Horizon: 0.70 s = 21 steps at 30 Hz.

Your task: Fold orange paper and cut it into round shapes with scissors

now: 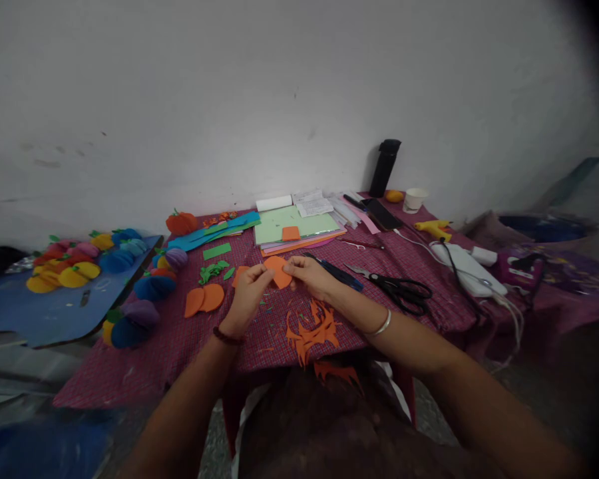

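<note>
Both hands meet over the middle of a low table covered with a maroon checked cloth (170, 346). My left hand (248, 293) and my right hand (307, 274) each pinch an edge of a rounded orange paper piece (279, 271), held just above the cloth. Two similar orange cut-outs (204, 299) lie flat to the left of my left hand. Orange paper offcuts (312, 330) are scattered under my right wrist. Small green paper leaves (213, 271) lie beyond the cut-outs.
Black scissors (397, 287) lie right of my hands. A stack of coloured sheets (299, 229) sits behind, with a yellow glue gun (433, 228), white cup (414, 199) and black bottle (384, 167) further back. Finished paper fruits (70, 263) cover a blue board at left.
</note>
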Tool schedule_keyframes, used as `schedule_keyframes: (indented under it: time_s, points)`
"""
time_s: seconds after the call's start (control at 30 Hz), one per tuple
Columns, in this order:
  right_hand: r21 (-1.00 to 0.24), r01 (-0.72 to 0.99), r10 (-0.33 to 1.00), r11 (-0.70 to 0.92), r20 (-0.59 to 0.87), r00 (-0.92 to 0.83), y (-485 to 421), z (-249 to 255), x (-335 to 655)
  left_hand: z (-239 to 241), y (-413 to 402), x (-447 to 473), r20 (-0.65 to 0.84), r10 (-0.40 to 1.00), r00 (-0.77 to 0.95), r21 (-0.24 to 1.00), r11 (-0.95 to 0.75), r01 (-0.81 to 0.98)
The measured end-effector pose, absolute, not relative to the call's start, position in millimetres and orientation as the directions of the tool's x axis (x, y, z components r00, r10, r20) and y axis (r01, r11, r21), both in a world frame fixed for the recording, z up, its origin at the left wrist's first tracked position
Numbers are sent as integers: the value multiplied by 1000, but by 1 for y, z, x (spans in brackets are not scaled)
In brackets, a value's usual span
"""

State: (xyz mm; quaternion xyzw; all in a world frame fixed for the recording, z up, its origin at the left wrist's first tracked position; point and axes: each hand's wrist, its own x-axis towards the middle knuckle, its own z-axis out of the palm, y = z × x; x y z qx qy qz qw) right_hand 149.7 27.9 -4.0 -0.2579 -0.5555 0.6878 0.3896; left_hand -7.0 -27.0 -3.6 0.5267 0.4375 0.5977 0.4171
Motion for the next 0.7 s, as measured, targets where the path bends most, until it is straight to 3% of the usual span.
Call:
schedule_keyframes:
  time_s: [0.2,0.3,0.43,0.57,0.7]
  points:
    - [-940,-235,792,248,336,-509,34,2,159,-3,-28,-4,356,923,-146,924,-324,205]
    - [-929,-148,729,340,359,-582,40,2,163,-5,-29,2,381,916,-127,911,-349,219]
    - [-967,-182,824,178,248,-510,53,-3,168,-2,-24,-6,286,951,-119,953,-269,141]
    - [-964,-267,932,-14,84,-352,65,-5,175,9,-19,-45,223,902,-369,963,-263,-62]
    - [-964,-258,926,-59,44,-376,68,-3,177,15,-17,-79,190,830,-524,976,-216,11]
